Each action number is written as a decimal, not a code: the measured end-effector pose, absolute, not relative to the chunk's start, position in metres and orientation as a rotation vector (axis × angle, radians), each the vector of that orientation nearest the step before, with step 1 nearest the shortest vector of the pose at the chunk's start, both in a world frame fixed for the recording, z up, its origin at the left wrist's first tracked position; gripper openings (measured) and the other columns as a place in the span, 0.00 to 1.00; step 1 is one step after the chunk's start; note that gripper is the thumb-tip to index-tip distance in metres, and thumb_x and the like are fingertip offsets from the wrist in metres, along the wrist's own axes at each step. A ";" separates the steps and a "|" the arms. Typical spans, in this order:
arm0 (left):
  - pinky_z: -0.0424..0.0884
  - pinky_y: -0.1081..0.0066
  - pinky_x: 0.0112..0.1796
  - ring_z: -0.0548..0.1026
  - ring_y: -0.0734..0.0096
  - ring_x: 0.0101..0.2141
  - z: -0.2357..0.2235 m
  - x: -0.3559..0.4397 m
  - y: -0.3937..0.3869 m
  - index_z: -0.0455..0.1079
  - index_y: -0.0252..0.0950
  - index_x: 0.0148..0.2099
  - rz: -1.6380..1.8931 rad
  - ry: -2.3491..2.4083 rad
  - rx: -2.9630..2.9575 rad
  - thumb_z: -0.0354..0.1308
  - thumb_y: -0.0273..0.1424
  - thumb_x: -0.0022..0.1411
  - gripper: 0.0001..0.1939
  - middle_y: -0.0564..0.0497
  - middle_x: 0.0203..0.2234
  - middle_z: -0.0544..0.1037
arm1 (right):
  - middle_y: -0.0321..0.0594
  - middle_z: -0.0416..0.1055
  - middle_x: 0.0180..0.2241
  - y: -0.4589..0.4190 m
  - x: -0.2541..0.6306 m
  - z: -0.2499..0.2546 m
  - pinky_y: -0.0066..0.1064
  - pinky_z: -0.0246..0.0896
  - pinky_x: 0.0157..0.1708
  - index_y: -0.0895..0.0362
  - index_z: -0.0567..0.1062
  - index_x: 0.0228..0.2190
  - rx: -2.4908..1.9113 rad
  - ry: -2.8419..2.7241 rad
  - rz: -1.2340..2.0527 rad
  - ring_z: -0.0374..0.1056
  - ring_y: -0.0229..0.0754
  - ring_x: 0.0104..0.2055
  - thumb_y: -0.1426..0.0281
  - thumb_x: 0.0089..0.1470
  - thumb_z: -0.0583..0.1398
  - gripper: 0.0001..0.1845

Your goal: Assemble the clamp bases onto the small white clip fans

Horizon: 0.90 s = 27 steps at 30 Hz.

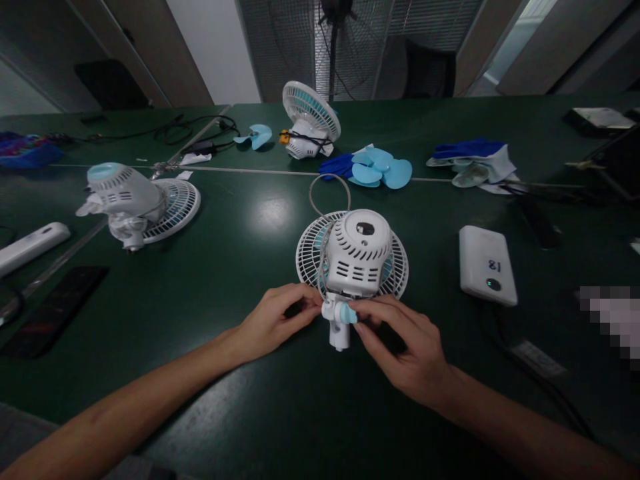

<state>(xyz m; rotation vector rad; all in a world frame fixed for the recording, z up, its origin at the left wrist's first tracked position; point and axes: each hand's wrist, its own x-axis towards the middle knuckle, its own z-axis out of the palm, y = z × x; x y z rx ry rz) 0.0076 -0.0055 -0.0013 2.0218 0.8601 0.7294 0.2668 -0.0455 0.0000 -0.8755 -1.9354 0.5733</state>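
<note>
A small white desk fan lies grille-down on the dark green table in front of me, its motor housing facing up. A white neck piece with a light blue knob sticks out toward me. My left hand pinches the left side of the neck, fingers closed on it. My right hand pinches the blue knob between thumb and forefinger. A thin wire loop lies just behind the fan.
Another white fan lies at the left and a third fan at the back. Blue fan blades, blue gloves, a white power bank, a black phone and cables lie around.
</note>
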 end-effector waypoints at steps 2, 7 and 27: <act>0.72 0.73 0.40 0.77 0.72 0.37 -0.001 0.007 -0.005 0.73 0.35 0.47 0.732 0.862 2.028 0.58 0.30 0.74 0.05 0.49 0.38 0.80 | 0.41 0.77 0.42 -0.046 0.267 0.000 0.31 0.74 0.35 0.56 0.75 0.53 -0.882 -1.935 0.581 0.74 0.37 0.35 0.79 0.62 0.62 0.19; 0.72 0.73 0.39 0.76 0.72 0.36 -0.001 0.007 -0.006 0.73 0.34 0.47 0.730 0.860 2.036 0.58 0.30 0.74 0.05 0.50 0.37 0.79 | 0.40 0.78 0.41 -0.045 0.268 -0.003 0.31 0.72 0.34 0.56 0.75 0.51 -0.906 -1.937 0.581 0.73 0.35 0.32 0.76 0.62 0.64 0.16; 0.73 0.72 0.40 0.77 0.72 0.38 -0.002 0.007 -0.006 0.73 0.34 0.48 0.724 0.864 2.041 0.57 0.31 0.75 0.06 0.49 0.38 0.80 | 0.35 0.77 0.32 -0.042 0.266 -0.001 0.31 0.70 0.33 0.55 0.75 0.36 -0.934 -1.946 0.557 0.74 0.38 0.33 0.75 0.64 0.63 0.03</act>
